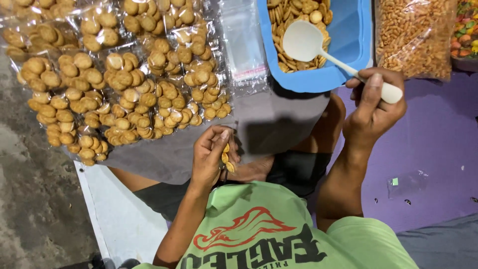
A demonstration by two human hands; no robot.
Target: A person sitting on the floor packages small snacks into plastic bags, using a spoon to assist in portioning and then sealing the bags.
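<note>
My right hand (372,104) grips the handle of a white plastic spoon (304,42), whose bowl lies on small round biscuits inside a blue tub (352,45). My left hand (211,154) is closed around a small clear bag (227,158) partly filled with the same biscuits, held low over my lap. Just beyond the left hand lie several filled clear bags of biscuits (124,89), spread on a grey sheet (279,124).
A stack of empty clear bags (243,45) lies beside the tub. At the right stand a large bag of brown snacks (414,37) and a bag of coloured snacks (467,25). A purple mat (438,144) lies at the right, concrete floor (35,199) at the left.
</note>
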